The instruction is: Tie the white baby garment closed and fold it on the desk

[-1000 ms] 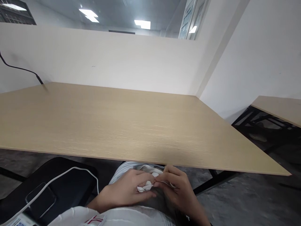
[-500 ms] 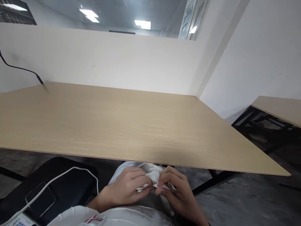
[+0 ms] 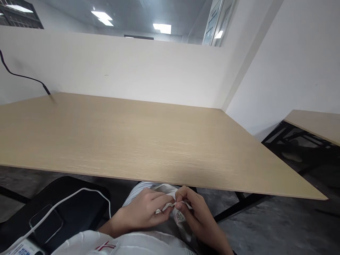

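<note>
A whitish piece of cloth (image 3: 179,216) with a small printed patch hangs between my hands, above my lap and just below the table's front edge. Its twisted upper edge is pinched by my left hand (image 3: 146,209), thumb and fingers closed. Close beside it, my right hand (image 3: 196,212) grips the same edge between thumb and forefinger. The fingertips nearly meet at the middle of the cloth. Folds and fingers hide much of it, so I cannot tell what kind of article it is.
A wooden table (image 3: 127,138) spans the view in front, against a white partition (image 3: 132,67). To the left stands a black chair (image 3: 79,202) with a white cable (image 3: 63,202) across it. A black cable (image 3: 29,77) hangs at the far left; another table (image 3: 316,120) stands right.
My right hand has shifted slightly left, closer to my left hand. The cloth has turned, and a printed patch now shows below the fingers.
</note>
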Available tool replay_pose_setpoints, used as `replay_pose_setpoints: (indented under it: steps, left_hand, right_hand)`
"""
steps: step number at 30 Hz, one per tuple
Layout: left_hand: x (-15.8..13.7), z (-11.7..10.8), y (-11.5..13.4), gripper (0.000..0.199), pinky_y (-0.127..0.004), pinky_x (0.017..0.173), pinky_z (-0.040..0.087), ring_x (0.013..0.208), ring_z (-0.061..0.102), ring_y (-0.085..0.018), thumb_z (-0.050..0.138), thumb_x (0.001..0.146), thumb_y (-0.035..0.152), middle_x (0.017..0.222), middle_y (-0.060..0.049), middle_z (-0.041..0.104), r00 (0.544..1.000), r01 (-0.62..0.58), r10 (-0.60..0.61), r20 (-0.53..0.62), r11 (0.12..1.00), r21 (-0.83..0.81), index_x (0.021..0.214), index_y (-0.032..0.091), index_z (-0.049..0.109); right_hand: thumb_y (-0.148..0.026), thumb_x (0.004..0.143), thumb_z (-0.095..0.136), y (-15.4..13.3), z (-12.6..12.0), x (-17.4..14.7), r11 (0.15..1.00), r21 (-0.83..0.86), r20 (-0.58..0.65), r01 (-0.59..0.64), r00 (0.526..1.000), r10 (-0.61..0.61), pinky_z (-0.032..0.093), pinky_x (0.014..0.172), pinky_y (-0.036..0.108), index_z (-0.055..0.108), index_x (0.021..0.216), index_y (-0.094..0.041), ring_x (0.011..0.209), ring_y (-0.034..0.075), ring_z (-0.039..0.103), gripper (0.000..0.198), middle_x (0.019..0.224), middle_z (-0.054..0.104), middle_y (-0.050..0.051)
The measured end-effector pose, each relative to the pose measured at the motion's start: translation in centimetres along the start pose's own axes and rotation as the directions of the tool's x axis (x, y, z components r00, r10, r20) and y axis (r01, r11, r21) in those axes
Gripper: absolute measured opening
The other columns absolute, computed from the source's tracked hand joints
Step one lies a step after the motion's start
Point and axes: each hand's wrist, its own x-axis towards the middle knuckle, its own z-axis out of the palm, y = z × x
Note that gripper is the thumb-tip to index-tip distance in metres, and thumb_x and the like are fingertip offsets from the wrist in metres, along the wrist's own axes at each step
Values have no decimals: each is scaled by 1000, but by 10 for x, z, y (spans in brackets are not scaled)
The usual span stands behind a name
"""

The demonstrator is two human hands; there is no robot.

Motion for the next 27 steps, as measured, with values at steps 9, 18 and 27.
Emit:
replay_pose_setpoints:
  steps: [9,18,27]
  left_hand:
    - [-3,6,-2,17,-25,50,32,50,53,-12,46,95,21,59,3,61,993,17,-19,113,1000,22,93,20,63]
    - [1,7,-4,19,-23,49,33,49,55,-11,45,96,22,61,4,65,989,-126,124,80,992,20,104,21,61]
    - [0,12,-8,21,-26,48,33,53,59,-12,51,96,30,67,2,67,961,-211,215,174,977,-43,109,24,66]
  right_hand:
    - [-34,99,51,5,-4,-2,998,-37,99,-48,994,51,38,64,22,55,89,-21,72,13,53,17,79,60,-1]
    - [-32,92,62,7,-20,-6,991,-83,206,-105,971,120,39,60,20,63,81,-19,66,12,53,17,71,64,-1]
    - [-28,77,76,16,-26,-10,993,-69,291,-91,951,107,40,59,22,74,71,-18,63,13,57,11,67,71,2]
